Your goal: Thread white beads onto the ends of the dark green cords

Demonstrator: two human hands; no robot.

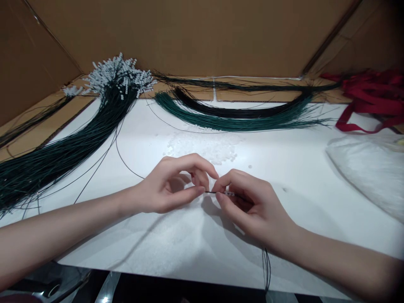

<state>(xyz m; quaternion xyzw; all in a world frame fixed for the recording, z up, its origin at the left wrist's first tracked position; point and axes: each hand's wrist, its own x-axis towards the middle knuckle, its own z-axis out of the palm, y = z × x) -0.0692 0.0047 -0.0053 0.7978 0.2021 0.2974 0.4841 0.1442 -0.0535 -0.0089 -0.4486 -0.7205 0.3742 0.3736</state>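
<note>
Between my two hands runs a short stretch of thin dark wire (211,192). The thumb and curled fingers of my left hand (170,183) are closed at its left end. My right hand (252,198) pinches the wire close by, and a few small white beads (229,193) show between its fingers. Several dark wires (267,267) hang down below my right hand, over the table's front edge. Behind the hands, loose white beads (202,147) lie spread on the white tabletop (151,240).
A thick bundle of green wires (82,139) with white beaded tips (118,75) lies at left. Green wires (221,122) and black wires (233,111) lie at the back, before a cardboard wall (195,38). Red ribbon (369,97) and a clear plastic bag (369,168) are at right.
</note>
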